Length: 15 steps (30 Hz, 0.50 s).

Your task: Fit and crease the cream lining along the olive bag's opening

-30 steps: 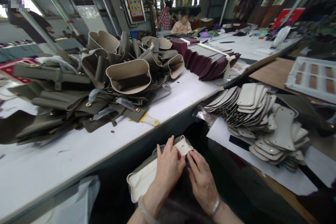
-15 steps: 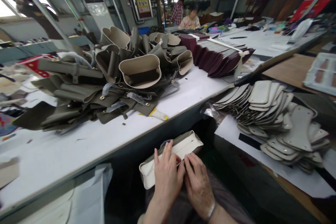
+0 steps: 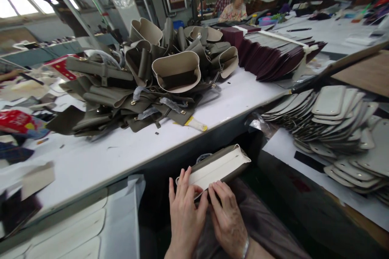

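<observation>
On my lap lies a grey-olive leather handbag (image 3: 217,170), tilted, with a long cream panel facing up and a clear-wrapped handle on its far side. My left hand (image 3: 186,208) lies over its left end, thumb and forefinger closed at the near edge of the panel. Right beside it, my right hand (image 3: 226,215) has its fingertips pressed together on the same near edge. What lies beneath the fingers is hidden. The bag's right end sticks out uncovered.
A white table (image 3: 127,162) in front carries a heap of olive bag bodies (image 3: 176,71) and a strapped stack of maroon pieces (image 3: 273,50). Grey flaps (image 3: 330,101) are piled at right. Cream panels (image 3: 69,226) lie at lower left. Two people (image 3: 234,12) are in the background.
The view has swung left, so the surroundings sit further right. Both hands have shifted toward the left end of the handbag, leaving more of its right side uncovered.
</observation>
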Each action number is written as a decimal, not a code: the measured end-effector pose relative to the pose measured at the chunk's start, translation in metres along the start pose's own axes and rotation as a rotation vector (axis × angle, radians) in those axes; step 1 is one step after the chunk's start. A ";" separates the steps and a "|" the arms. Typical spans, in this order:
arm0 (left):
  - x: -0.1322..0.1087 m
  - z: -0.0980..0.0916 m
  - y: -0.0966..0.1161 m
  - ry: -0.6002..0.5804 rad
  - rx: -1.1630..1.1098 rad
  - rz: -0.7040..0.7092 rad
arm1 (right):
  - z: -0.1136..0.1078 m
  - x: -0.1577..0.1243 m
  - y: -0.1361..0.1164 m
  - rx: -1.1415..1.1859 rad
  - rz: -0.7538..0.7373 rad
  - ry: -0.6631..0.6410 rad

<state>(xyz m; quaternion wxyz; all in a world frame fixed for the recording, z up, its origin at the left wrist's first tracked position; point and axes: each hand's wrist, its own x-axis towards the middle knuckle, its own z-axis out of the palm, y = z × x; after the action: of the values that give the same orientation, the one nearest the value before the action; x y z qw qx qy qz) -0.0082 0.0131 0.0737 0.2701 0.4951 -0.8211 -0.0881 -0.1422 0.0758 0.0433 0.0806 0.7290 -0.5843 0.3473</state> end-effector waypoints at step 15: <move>-0.029 0.023 -0.012 0.231 -0.726 -0.581 | 0.021 0.002 -0.017 -0.157 -0.107 0.089</move>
<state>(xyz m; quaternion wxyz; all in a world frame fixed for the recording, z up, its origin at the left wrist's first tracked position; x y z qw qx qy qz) -0.0008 0.0292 0.0388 0.4793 0.5842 -0.5294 -0.3855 -0.1174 0.0680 0.0339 0.1821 0.7345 -0.5656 0.3277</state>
